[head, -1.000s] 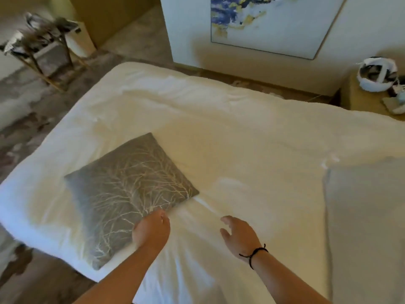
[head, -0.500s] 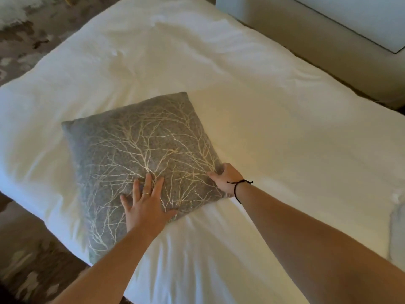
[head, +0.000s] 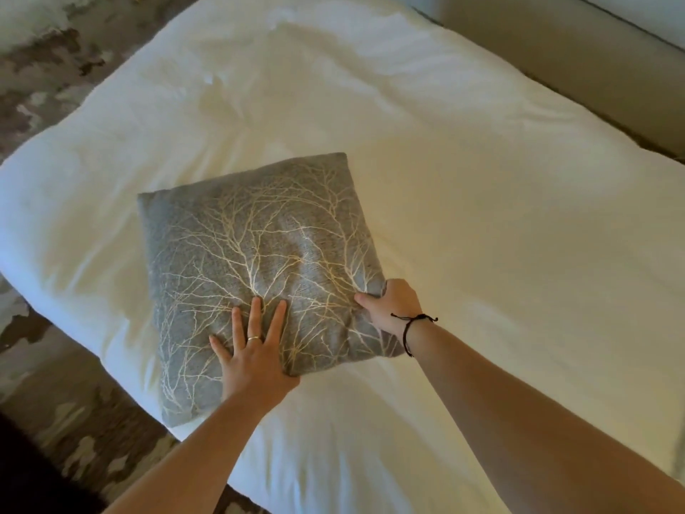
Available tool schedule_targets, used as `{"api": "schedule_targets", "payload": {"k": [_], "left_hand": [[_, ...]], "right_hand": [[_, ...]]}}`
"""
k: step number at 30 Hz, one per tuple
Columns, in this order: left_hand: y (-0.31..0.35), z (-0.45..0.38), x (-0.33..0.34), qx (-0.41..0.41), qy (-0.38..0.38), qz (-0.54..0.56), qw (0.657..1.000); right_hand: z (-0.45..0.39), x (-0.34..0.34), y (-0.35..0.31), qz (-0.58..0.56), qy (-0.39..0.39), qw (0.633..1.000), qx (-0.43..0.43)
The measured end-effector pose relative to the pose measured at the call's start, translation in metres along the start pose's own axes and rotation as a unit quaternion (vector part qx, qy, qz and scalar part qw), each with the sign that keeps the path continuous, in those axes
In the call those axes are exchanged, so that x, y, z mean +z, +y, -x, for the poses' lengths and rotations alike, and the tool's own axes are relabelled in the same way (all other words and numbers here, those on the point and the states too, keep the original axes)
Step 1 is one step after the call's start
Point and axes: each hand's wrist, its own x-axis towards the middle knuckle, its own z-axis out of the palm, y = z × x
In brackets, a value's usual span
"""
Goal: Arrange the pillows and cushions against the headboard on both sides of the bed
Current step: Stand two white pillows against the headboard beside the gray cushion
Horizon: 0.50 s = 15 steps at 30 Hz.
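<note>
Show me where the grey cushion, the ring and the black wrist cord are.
grey cushion [head: 259,254]: head view, middle of its branch-patterned top face.
ring [head: 254,338]: head view, band on a left hand finger.
black wrist cord [head: 407,328]: head view, strand across the right wrist.

Our left hand [head: 255,352] lies flat, fingers [head: 255,317] spread, palm down on cushion [head: 255,254]. Our right hand [head: 393,307] grips cushion's edge, fingers curled under, thumb on top. Both arms outstretched.
</note>
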Motion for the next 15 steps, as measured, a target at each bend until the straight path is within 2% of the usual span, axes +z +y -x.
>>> {"api": "schedule_targets", "payload": {"k": [4, 9, 15], "left_hand": [[-0.004, 0.032, -0.013, 0.042, -0.023, 0.004, 0.999], [0.04, 0.074, -0.032, 0.129, -0.039, 0.023, 0.991], [0.172, 0.137, -0.056, 0.242, -0.059, 0.127, 0.96]], "right_hand": [[0.069, -0.003, 0.025, -0.022, 0.011, 1.0, -0.014], [0.147, -0.048, 0.069, -0.167, 0.044, 0.985, -0.016], [0.247, -0.175, 0.134, -0.156, 0.205, 0.964, -0.064]]}}
